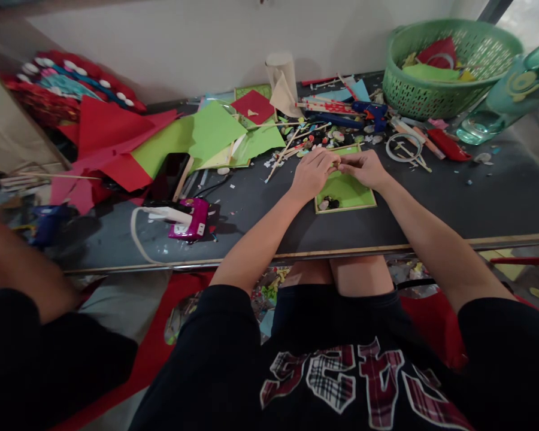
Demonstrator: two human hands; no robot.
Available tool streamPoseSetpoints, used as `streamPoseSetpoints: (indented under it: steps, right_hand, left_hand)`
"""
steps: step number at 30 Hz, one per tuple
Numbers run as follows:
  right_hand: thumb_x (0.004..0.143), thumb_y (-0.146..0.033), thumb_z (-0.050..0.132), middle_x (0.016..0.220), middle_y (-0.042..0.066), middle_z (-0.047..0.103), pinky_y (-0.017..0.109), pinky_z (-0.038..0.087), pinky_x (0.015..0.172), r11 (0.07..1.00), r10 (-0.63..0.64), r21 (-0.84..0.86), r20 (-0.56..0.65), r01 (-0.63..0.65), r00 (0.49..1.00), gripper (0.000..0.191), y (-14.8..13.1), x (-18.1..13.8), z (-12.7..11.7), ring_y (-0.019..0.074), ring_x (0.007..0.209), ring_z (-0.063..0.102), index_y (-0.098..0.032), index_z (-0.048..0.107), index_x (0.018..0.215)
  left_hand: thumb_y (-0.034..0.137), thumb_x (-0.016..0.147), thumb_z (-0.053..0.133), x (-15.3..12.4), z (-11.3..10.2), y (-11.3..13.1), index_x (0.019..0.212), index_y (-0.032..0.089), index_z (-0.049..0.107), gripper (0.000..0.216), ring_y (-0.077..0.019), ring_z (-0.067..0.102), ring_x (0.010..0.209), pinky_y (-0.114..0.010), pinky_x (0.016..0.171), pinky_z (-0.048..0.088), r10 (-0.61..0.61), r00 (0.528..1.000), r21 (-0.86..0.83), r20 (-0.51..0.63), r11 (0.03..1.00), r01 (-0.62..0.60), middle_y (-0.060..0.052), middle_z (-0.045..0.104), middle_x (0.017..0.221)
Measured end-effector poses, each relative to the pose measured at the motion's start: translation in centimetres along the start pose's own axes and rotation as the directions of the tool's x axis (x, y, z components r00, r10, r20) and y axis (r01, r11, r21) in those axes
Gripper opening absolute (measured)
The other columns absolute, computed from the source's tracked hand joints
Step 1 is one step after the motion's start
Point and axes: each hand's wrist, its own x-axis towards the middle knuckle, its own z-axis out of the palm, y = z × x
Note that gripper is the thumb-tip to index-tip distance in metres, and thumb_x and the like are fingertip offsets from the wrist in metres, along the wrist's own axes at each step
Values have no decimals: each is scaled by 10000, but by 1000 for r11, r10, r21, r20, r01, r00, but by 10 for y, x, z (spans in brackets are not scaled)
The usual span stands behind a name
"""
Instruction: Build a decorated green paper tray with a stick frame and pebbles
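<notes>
A green paper panel with a thin stick frame lies on the dark table in front of me. Small black and pale stones sit in its near left corner. Over the panel's far part, my left hand and my right hand meet with their fingertips pinched together. Whatever is between the fingers is small and mostly hidden. Just beyond the hands lie a heap of mixed pebbles and several thin wooden sticks.
Red paper, green paper and a phone lie left, near a purple power socket. A blue glue gun, tape roll, green basket and bottle stand right. A co-worker's arm is at far left.
</notes>
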Motion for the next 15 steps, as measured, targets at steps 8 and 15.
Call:
streamPoseSetpoints:
  steps: [8,15]
  right_hand:
    - [785,-480,814,857,50,775,373,613,820,995,-40,-92,16,41,999,359,4,0,-1,201,774,701,-178,854,974]
    - [758,-534,818,899,63,774,386,617,835,999,-32,-33,12,33,999,402,6,0,2,198,794,695,-176,841,938]
  left_hand:
    - [386,1111,403,-1,6,-4,1118,200,684,337,-267,699,1153,-470,1086,534,31,999,18,17,999,-32,-126,764,1106]
    - [390,1118,357,-2,7,-3,1191,187,685,393,-263,694,1189,-454,1094,536,65,998,73,-24,995,-63,-138,764,1169]
